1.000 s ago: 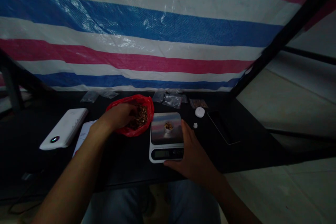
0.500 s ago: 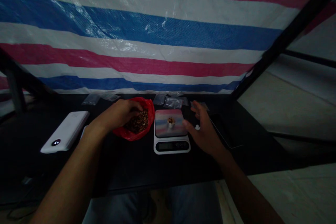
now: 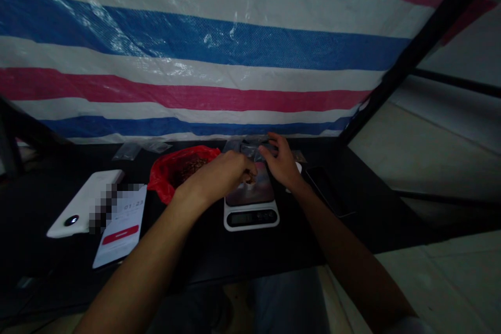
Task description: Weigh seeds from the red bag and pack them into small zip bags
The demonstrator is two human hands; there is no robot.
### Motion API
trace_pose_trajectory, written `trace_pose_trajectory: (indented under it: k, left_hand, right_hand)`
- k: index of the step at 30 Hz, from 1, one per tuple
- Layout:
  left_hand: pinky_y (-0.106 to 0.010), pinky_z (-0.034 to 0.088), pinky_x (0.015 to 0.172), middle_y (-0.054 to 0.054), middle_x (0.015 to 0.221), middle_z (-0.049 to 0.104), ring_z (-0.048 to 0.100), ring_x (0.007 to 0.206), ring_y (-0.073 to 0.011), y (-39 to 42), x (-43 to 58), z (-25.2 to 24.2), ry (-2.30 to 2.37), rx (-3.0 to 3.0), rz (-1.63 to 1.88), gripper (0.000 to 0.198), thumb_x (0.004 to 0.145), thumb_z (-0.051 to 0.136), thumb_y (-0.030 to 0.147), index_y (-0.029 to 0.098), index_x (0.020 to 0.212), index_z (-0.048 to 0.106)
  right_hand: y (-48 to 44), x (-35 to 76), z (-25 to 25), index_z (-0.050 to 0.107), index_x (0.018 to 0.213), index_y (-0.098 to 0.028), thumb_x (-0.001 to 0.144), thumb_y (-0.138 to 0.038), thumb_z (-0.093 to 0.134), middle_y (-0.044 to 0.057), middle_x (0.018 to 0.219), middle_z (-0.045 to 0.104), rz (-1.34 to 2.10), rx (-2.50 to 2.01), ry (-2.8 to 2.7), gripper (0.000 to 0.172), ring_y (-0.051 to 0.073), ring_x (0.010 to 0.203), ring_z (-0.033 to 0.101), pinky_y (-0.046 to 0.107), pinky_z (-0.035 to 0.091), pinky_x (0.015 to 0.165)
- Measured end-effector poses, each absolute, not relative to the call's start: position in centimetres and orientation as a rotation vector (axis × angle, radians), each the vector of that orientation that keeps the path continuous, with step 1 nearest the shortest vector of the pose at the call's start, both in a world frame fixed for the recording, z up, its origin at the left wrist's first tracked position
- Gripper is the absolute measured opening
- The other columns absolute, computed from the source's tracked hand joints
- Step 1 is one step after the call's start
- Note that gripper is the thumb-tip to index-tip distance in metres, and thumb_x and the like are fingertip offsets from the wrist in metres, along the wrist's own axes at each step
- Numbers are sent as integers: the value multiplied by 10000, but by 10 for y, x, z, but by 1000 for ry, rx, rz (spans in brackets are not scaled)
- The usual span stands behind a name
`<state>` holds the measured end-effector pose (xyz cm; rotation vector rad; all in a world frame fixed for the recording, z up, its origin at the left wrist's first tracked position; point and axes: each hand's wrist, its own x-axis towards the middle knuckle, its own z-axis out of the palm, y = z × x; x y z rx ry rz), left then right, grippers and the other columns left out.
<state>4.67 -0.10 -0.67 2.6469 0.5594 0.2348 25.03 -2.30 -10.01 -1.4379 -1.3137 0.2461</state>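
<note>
A small digital scale [image 3: 251,213] stands on the dark table [image 3: 297,229]. My left hand [image 3: 223,175] hovers over its platform with fingers pinched together above a small cup, which is mostly hidden; what the fingers hold is too small to see. My right hand [image 3: 279,162] reaches past the scale's far right corner and its fingers close on a clear plastic bag [image 3: 250,148] at the back of the table. A red plastic bag [image 3: 172,172] of brown seeds lies open left of the scale.
A white power bank [image 3: 84,203] and a lit phone [image 3: 123,224] lie on the left. More clear bags [image 3: 127,151] sit along the striped tarp [image 3: 195,52]. A dark phone [image 3: 326,182] lies right of the scale. A black pole [image 3: 407,47] slants at the right.
My left hand left the red bag and moved right over the scale's cup. My right hand moved from the scale's side to the clear bags behind it.
</note>
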Motion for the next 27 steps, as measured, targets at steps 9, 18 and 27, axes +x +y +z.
trace_pose_trajectory:
  k: [9,18,27]
  left_hand:
    - [-268,502,708,-67,887,796,751,860,-228,2,48,-7,578,2651,195,206,897,619,141,221,932,805]
    - [-284,512,796,-43,967,802,744,923,-223,8,56,-13,524,2625,282,190,865,690,137,217,1010,782]
    - [-301,514,872,-37,1047,792,731,972,-217,4,54,-23,439,2615,378,246,860,698,115,224,1068,770]
  right_hand:
    - [-26,252,-97,585,1248,-217,879,-348,635,144,1324,578,227,-1448,-1338,394,267,1180,600,440,538,953]
    - [-30,250,-94,618,1193,-227,869,-286,626,120,1286,596,249,-1436,-1363,329,254,1158,606,410,553,914]
    - [-35,245,-86,682,1037,-216,877,-276,604,80,1118,684,366,-1393,-1419,188,217,1008,659,355,570,821]
